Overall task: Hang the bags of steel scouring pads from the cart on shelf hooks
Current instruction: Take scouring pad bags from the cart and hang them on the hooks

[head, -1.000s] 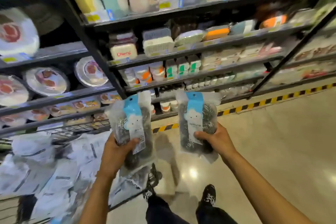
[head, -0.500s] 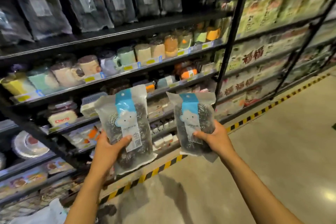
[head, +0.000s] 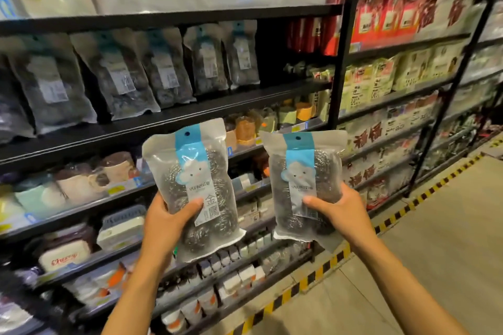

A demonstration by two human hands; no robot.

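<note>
My left hand (head: 166, 221) grips a clear bag of steel scouring pads (head: 194, 185) by its lower part, thumb across the front label. My right hand (head: 336, 211) holds a second, identical bag (head: 303, 179) the same way. Both bags stand upright in front of the shelving, each with a blue header strip and a punched hang hole at the top. Above them, a row of the same scouring pad bags (head: 160, 68) hangs under a black shelf. To the right of that row is a dark gap (head: 275, 54) where no bag hangs. The cart is out of view.
Black shelving (head: 190, 114) fills the left and centre, with mugs and boxed goods on the lower shelves and large white packs on top. A black upright post (head: 340, 62) divides off red and green packets on the right. Yellow-black floor tape (head: 353, 250) runs along the shelf base.
The view has swung up from the cart and lower shelves to the hanging row of bags. Both hands have risen with their bags, keeping the same grip.
</note>
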